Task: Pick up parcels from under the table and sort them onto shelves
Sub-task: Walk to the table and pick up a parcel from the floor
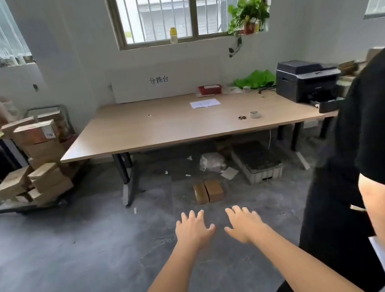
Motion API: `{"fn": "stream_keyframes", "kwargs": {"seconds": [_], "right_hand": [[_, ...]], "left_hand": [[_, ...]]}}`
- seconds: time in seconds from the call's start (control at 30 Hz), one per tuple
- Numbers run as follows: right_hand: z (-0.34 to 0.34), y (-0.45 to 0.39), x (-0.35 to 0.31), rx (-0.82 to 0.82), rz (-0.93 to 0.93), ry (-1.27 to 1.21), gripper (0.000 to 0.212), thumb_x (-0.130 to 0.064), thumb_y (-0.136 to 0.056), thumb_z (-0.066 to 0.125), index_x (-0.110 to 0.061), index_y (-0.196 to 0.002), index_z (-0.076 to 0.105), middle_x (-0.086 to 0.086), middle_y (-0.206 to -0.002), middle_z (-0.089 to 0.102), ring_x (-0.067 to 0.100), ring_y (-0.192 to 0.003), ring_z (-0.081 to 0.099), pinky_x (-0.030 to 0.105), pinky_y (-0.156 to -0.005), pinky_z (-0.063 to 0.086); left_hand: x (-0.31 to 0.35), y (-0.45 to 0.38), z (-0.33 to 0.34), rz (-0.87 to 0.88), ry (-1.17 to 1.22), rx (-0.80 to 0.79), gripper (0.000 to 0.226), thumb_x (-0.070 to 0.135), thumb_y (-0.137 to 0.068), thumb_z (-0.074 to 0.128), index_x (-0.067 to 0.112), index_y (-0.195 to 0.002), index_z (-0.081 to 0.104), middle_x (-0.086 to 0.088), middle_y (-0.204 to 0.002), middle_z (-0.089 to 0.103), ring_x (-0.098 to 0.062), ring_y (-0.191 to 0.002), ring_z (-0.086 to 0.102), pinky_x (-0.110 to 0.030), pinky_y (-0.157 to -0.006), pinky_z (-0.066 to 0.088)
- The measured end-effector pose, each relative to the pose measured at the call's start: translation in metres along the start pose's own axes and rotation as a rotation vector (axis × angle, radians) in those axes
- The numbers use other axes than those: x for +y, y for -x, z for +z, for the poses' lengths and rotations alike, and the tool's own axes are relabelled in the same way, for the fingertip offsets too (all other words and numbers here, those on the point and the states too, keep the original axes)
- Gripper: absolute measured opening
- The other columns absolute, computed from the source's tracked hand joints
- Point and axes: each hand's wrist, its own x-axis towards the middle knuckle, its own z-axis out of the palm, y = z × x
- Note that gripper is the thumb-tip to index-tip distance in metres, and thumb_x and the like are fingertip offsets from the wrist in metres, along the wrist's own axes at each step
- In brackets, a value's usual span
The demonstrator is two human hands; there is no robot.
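Observation:
Two small brown cardboard parcels (208,191) lie side by side on the grey floor just in front of the wooden table (149,132). My left hand (193,228) and my right hand (244,223) are stretched out in front of me, palms down, fingers spread, holding nothing. Both hands hover a short way nearer to me than the parcels and do not touch them. A clear plastic-wrapped parcel (211,161) lies further back under the table.
A grey plastic crate (256,163) sits under the table at the right. A person in black (373,143) stands close on my right. A cart stacked with cardboard boxes (38,156) stands left of the table. A black printer (306,81) occupies the table's right end.

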Motion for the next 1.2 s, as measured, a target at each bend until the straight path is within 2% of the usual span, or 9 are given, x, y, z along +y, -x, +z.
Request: {"fn": "stream_keyframes", "kwargs": {"seconds": [0.3, 0.5, 0.8, 1.03, 1.2], "right_hand": [[-0.066, -0.208, 0.041, -0.042, -0.021, -0.017, 0.062, -0.044, -0.093, 0.041, -0.012, -0.145, 0.027, 0.01, -0.147, 0.036, 0.031, -0.135, 0.037, 0.045, -0.106, 0.034], [-0.098, -0.33, 0.057, -0.073, -0.051, -0.006, 0.075, -0.053, -0.089, 0.041, -0.015, -0.15, 0.021, 0.008, -0.153, 0.032, 0.029, -0.139, 0.034, 0.045, -0.11, 0.032], [-0.129, -0.503, 0.081, -0.1, 0.001, -0.035, 0.074, -0.051, -0.09, 0.042, -0.017, -0.151, 0.02, 0.004, -0.157, 0.028, 0.028, -0.142, 0.03, 0.047, -0.113, 0.028], [-0.136, -0.63, 0.102, -0.187, -0.03, -0.05, 0.075, -0.048, -0.09, 0.046, -0.017, -0.152, 0.017, 0.006, -0.158, 0.024, 0.029, -0.143, 0.029, 0.047, -0.114, 0.028], [-0.103, -0.758, 0.122, -0.238, -0.092, -0.048, 0.084, -0.048, -0.084, 0.055, -0.018, -0.152, 0.017, 0.006, -0.159, 0.022, 0.029, -0.143, 0.03, 0.048, -0.114, 0.031]], "left_hand": [[0.01, -0.199, -0.043, -0.071, 0.011, -0.025, 0.064, 0.05, -0.091, 0.035, 0.021, -0.148, 0.028, -0.006, -0.153, 0.034, -0.03, -0.143, 0.024, -0.044, -0.114, 0.026], [-0.005, -0.326, -0.063, -0.085, 0.004, -0.052, 0.066, 0.049, -0.092, 0.033, 0.023, -0.15, 0.02, -0.003, -0.156, 0.029, -0.029, -0.147, 0.018, -0.044, -0.116, 0.022], [-0.023, -0.516, -0.079, -0.046, 0.009, -0.119, 0.066, 0.048, -0.093, 0.03, 0.023, -0.152, 0.017, -0.005, -0.159, 0.023, -0.031, -0.148, 0.014, -0.047, -0.119, 0.018], [-0.032, -0.636, -0.07, -0.075, -0.009, -0.227, 0.065, 0.05, -0.094, 0.029, 0.023, -0.152, 0.016, -0.006, -0.16, 0.02, -0.032, -0.148, 0.012, -0.048, -0.12, 0.016], [-0.043, -0.752, -0.033, -0.099, -0.031, -0.236, 0.064, 0.049, -0.095, 0.029, 0.024, -0.152, 0.014, -0.007, -0.161, 0.017, -0.032, -0.149, 0.011, -0.048, -0.12, 0.015]]}}
